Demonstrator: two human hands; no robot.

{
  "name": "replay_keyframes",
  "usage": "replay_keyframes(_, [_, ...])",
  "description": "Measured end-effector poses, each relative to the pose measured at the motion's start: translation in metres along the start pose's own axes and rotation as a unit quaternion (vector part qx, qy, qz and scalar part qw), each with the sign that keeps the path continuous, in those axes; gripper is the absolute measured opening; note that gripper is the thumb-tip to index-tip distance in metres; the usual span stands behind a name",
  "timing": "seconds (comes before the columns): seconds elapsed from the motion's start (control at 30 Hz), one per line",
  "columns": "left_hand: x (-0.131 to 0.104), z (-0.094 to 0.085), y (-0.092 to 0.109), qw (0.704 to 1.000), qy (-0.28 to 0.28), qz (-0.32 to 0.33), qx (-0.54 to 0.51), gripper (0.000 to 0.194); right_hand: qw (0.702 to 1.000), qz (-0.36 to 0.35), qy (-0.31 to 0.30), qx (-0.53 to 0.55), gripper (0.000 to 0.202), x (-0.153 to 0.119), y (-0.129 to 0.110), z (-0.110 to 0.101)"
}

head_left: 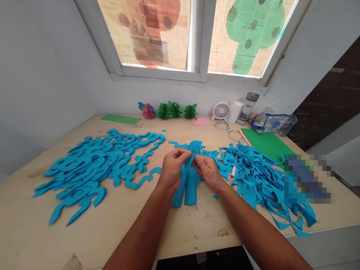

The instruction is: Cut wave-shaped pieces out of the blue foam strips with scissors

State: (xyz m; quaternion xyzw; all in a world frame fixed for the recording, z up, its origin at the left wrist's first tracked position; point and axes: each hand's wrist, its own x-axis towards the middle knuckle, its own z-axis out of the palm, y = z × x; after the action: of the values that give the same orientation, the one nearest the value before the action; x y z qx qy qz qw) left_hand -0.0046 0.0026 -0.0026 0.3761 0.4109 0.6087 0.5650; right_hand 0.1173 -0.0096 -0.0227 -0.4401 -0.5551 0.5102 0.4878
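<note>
Over the middle of the table, my left hand (172, 167) pinches a piece of blue paper (196, 145) between thumb and fingers. My right hand (207, 169) has its fingers closed at the same paper, close beside the left thumb. Whether the right fingers also hold a small tool is hidden. Beneath both hands lie blue paper strips (191, 189), pointing toward me. Left of them spreads a heap of wavy cut blue paper shapes (92, 161). To the right is a pile of pointed blue paper scraps (250, 168), with a white marker-like stick (233, 171) at its near side.
Along the back stand folded green paper figures (174, 110), a pink and blue one (148, 111), a small white fan (221, 111), a glass bottle (247, 108) and a clear pouch (274, 123). Green sheets (267, 142) lie at right. The table's front edge is close to me.
</note>
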Motion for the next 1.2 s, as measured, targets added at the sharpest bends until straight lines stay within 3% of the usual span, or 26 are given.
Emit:
replay_keyframes(0.23, [0.0008, 0.0007, -0.0045, 1.0, -0.008, 0.014, 0.006, 0.018, 1.0, -0.012, 0.021, -0.012, 0.054, -0.0002, 0.0029, 0.0012])
replay_keyframes(0.8, [-0.0035, 0.0066, -0.0041, 0.997, -0.038, -0.035, -0.062, 0.019, 0.999, -0.012, 0.033, -0.011, 0.055, -0.0005, 0.0042, 0.0015])
replay_keyframes(1.0, [0.0001, 0.0047, -0.0035, 0.998, 0.027, -0.003, -0.061, 0.018, 0.999, -0.018, 0.02, -0.042, 0.054, -0.0003, 0.004, 0.0005])
replay_keyframes(1.2, [-0.0001, 0.0053, -0.0025, 0.996, 0.032, -0.003, -0.08, 0.021, 0.999, -0.021, 0.022, -0.037, 0.053, 0.0001, 0.0075, 0.0005])
